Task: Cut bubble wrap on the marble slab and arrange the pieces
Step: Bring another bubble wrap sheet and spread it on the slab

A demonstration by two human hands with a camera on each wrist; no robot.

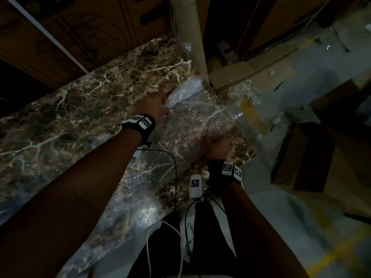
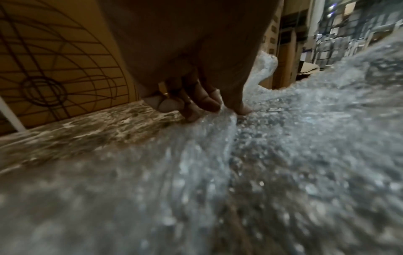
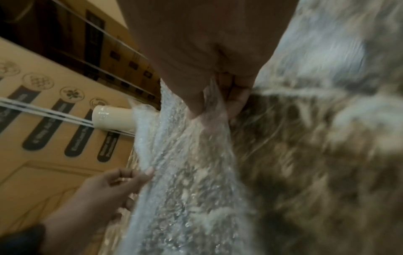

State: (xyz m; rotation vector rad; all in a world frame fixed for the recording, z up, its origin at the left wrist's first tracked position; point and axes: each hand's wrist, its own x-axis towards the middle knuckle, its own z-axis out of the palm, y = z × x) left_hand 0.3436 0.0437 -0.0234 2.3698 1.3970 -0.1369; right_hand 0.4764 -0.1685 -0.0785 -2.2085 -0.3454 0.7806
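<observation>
A brown, white-veined marble slab (image 1: 84,109) is overlaid at its right end by a clear, limp bubble wrap sheet (image 1: 192,121). Its far edge is pinched by the left hand (image 1: 154,105), its near edge by the right hand (image 1: 217,146). Being light, soft and slippery, it is probably best held at the edges.
</observation>
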